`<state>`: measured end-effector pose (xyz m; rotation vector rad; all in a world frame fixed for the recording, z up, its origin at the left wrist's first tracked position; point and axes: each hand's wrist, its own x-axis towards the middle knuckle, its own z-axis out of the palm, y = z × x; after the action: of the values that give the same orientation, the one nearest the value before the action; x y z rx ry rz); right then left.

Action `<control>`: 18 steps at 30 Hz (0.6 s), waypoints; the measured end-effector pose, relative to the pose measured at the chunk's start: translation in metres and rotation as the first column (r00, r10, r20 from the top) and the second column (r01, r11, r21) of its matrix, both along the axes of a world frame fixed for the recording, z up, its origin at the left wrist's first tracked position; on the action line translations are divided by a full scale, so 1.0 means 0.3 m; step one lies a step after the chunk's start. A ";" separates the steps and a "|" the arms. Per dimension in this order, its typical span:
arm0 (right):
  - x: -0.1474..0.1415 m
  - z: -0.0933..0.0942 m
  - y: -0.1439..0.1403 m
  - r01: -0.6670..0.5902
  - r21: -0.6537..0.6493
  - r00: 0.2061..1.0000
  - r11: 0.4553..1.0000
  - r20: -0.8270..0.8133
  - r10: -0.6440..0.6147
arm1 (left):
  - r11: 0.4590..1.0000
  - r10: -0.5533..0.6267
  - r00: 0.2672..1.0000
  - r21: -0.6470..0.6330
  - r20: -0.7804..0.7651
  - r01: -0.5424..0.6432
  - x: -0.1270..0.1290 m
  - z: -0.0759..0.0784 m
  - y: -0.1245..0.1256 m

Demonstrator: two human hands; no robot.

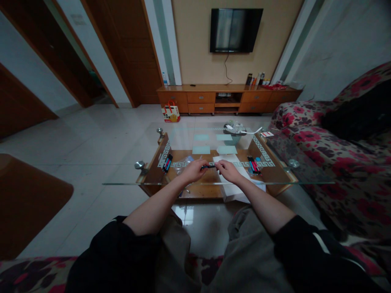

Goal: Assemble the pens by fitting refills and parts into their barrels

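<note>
Where the two hands meet above the clear glass tabletop point(122, 171), most of the thing they share is covered: only a short stretch of a slim dark pen point(208, 166) shows between them, and its ends vanish into the fingers. The left hand point(194, 171) is curled closed around one end, the right hand point(227, 171) closed around the other, both hovering over the near edge of the glass at its middle. Whether the pen has a cap or a printed mark is too small to tell.

Beneath the right hand lies a white sheet of paper point(232, 191), its near part overhanging the table edge. Left of the hands a small bundle of dark pens with red and blue accents point(167, 162) rests on the glass, and a similar bundle of red and dark pens point(253, 165) lies to the right; a crumpled clear plastic wrapper point(183, 161) sits just beside the left hand. Farther back a small teal mesh basket point(234, 136) holds pale litter that cannot be made out.

Beyond, a red and white paper gift bag point(170, 112) stands on the floor against the long wooden TV cabinet point(226, 97); its printing is unreadable. The flowered sofa point(336, 154) is cut off at the right.
</note>
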<state>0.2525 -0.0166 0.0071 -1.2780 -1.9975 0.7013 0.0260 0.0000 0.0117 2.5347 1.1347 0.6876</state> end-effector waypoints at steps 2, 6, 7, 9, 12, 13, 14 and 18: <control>0.000 0.000 -0.001 0.000 -0.007 1.000 1.000 -0.028 -0.001 | 1.000 0.005 1.000 -0.012 -0.001 -0.005 0.002 0.002 -0.001; -0.002 0.001 -0.004 0.024 -0.016 0.999 1.000 -0.038 -0.025 | 1.000 0.015 1.000 -0.013 -0.007 -0.015 0.002 0.007 -0.003; -0.002 0.001 -0.003 0.023 -0.013 0.999 1.000 -0.024 -0.023 | 1.000 0.013 1.000 -0.009 -0.011 -0.013 0.002 0.008 -0.003; -0.003 0.001 -0.002 0.012 0.004 1.000 1.000 0.011 -0.012 | 1.000 0.006 1.000 -0.007 -0.025 -0.006 0.001 0.008 -0.001; -0.004 -0.002 0.002 0.001 0.032 0.999 0.999 0.045 -0.002 | 1.000 -0.001 0.999 -0.025 -0.044 0.000 0.003 0.005 0.002; -0.004 -0.003 0.004 0.000 0.037 0.999 0.999 0.052 -0.002 | 1.000 0.001 0.999 -0.031 -0.044 -0.002 0.004 0.004 0.003; -0.005 -0.005 0.005 -0.001 0.040 0.998 0.999 0.060 -0.001 | 0.999 0.004 0.999 -0.036 -0.039 -0.006 0.006 0.003 0.003; -0.007 -0.010 0.007 -0.007 0.031 0.996 0.999 0.087 0.004 | 0.999 0.011 1.000 -0.046 -0.019 -0.012 0.008 0.006 0.002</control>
<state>0.2505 -0.0145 0.0041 -1.3051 -2.0740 0.6238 0.0285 0.0006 0.0134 2.5033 1.1580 0.6347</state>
